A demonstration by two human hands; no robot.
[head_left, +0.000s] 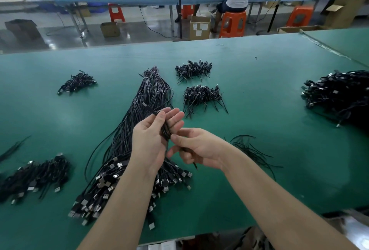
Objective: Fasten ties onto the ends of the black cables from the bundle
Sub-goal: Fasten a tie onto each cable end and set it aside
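Coiled black cable (165, 128) held above the long cable bundle (139, 130), left hand (153, 136) curled round the coil, right hand (196, 147) pinching its lower end, loose ties (251, 150) right, green table (259, 100).

Two bare forearms, no sleeves showing anywhere behind the fingers, left hand (153, 136) and right hand (196, 146) ungloved, short plain nails at the fingertips, no rings, watch or bands at either wrist.
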